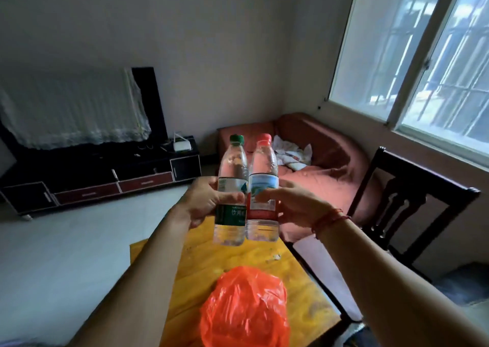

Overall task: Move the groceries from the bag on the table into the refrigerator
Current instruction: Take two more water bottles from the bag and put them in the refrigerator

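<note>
Your left bottle (234,166) is showing a green cap and green-white label, the right bottle (263,166) a red cap and red-blue label; the bag (244,307) is glowing orange, the table (291,275) yellow.

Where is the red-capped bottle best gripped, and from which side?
Wrap the labelled middle of the red-capped bottle from its right, as the right hand does: it is upright, the body is round there, and the green-capped bottle blocks its left.
</note>
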### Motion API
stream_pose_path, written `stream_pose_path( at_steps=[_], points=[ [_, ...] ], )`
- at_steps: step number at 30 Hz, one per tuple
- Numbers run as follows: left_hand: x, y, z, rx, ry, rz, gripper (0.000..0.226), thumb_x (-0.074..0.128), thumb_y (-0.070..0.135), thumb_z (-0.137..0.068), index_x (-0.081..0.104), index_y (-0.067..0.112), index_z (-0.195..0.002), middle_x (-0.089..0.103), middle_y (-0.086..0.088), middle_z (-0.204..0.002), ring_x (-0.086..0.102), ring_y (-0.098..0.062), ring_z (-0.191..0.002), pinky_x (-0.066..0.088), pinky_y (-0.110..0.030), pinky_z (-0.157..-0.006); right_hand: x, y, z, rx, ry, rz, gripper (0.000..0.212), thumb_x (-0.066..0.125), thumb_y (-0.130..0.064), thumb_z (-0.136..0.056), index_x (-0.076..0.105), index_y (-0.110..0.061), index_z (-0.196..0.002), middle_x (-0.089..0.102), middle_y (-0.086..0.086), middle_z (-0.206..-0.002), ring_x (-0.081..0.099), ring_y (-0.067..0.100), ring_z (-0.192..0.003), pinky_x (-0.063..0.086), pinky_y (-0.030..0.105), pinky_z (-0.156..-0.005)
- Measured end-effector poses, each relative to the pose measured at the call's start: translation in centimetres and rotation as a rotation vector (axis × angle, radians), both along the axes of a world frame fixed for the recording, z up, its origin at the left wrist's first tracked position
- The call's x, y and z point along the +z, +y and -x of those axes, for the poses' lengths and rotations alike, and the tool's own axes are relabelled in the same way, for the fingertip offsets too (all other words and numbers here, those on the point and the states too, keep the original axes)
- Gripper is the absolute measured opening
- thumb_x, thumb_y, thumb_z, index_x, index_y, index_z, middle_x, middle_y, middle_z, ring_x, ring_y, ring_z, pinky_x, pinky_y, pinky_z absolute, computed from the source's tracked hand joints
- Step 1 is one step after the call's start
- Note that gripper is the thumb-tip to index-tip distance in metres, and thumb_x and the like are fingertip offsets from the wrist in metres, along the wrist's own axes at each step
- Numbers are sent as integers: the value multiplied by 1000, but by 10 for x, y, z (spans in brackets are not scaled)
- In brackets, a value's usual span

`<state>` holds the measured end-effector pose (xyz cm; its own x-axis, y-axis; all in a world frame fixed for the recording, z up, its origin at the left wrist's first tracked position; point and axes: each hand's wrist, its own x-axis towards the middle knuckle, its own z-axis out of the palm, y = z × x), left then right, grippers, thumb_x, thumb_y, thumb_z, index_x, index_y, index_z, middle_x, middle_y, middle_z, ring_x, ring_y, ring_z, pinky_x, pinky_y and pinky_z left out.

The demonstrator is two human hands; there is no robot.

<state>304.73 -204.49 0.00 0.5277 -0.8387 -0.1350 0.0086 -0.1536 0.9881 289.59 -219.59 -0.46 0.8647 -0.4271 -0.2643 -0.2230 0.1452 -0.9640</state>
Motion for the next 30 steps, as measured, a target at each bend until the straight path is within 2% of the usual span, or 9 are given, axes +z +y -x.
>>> stream_pose_path(
  at_steps=[2, 5, 9, 15, 18, 22, 25, 28, 30],
  points=[
    [24, 0, 0, 28, -66, 87, 42, 83, 10, -60, 68, 6, -99, 76, -9, -91, 73, -24, -84, 56, -30, -64, 31, 2, 2, 17, -107, 82, 22, 65, 1, -86, 68, -15, -100, 75, 1, -84, 71, 15, -71, 59, 32, -60],
    [55, 0, 1, 75, -140, 202, 43, 86, 8, -62, 69, 8, -102, 76, -6, -95, 74, -22, -88, 58, -33, -71, 67, 2, 1, -6, -226, 244, 36, 73, 3, -78, 68, -15, -109, 75, 4, -99, 72, 20, -89, 60, 38, -74],
    [89, 6, 9, 93, -221, 316, 49, 85, 0, -65, 64, 14, -107, 76, 5, -93, 73, -11, -82, 57, -22, -63, 97, 2, -1, -77, -331, 377, 61, 84, 4, -67, 61, -14, -120, 73, 9, -110, 70, 27, -103, 58, 40, -86],
    [116, 23, 2, 148, -285, 399, 57, 86, 4, -59, 63, 19, -109, 75, -2, -99, 73, -18, -90, 58, -33, -78, 115, 8, -4, -117, -402, 455, 65, 88, 2, -62, 60, -21, -116, 74, 10, -106, 72, 26, -98, 57, 47, -89],
    [118, 31, -1, 179, -296, 400, 61, 87, 9, -57, 61, 23, -111, 75, -7, -101, 73, -22, -93, 57, -41, -83, 118, 14, -6, -113, -421, 476, 64, 88, 0, -62, 61, -25, -114, 74, 8, -105, 72, 23, -97, 57, 46, -88],
    [117, 42, -2, 212, -321, 382, 68, 89, 11, -54, 61, 17, -115, 75, -9, -102, 72, -25, -95, 56, -46, -87, 122, 20, -9, -84, -439, 493, 64, 87, 1, -63, 60, -25, -115, 75, 6, -103, 73, 20, -94, 58, 43, -87],
    [117, 48, -2, 228, -366, 372, 64, 89, 8, -57, 62, 17, -115, 75, -4, -101, 73, -20, -93, 57, -41, -85, 122, 25, -13, -62, -449, 475, 63, 88, 2, -62, 60, -22, -113, 76, 2, -97, 74, 20, -91, 58, 43, -86],
    [116, 58, 0, 263, -378, 373, 59, 87, 2, -62, 62, 18, -114, 76, 3, -95, 73, -11, -87, 58, -30, -76, 122, 32, -18, -36, -450, 478, 60, 87, 3, -64, 60, -22, -112, 76, -6, -91, 74, 15, -87, 58, 39, -83],
    [115, 67, 1, 293, -378, 370, 57, 86, 3, -62, 63, 18, -111, 76, 1, -95, 73, -12, -87, 58, -30, -75, 120, 38, -24, -14, -444, 485, 62, 87, 2, -64, 59, -21, -115, 76, -6, -92, 74, 14, -86, 59, 38, -84]
  ],
)
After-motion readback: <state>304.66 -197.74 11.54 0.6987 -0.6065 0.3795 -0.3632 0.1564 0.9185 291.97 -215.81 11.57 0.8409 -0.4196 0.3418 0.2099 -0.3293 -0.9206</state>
